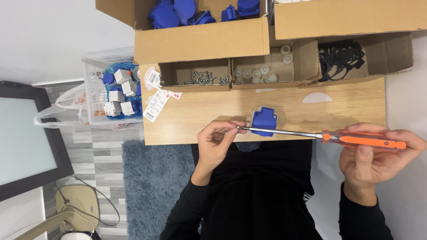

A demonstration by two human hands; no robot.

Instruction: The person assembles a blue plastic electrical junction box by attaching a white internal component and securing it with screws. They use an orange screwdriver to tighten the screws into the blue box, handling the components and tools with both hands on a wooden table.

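The person wears a plain black long-sleeved top that covers the torso and both arms. Each sleeve ends at the wrist in a snug cuff, leaving the left hand (216, 144) and right hand (378, 158) bare, without gloves, rings or watch.

left hand (216, 143) fingers pinched, right hand (377, 155) clenched

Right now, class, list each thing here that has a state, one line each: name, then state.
Screwdriver: held level, tip at the left fingers.
Right hand: closed round the orange handle.
Left hand: fingertips pinched at the tip.
Blue part: lying on the wooden board, untouched.
Screw box: open, screws inside.
White basket: filled with blue and white parts.
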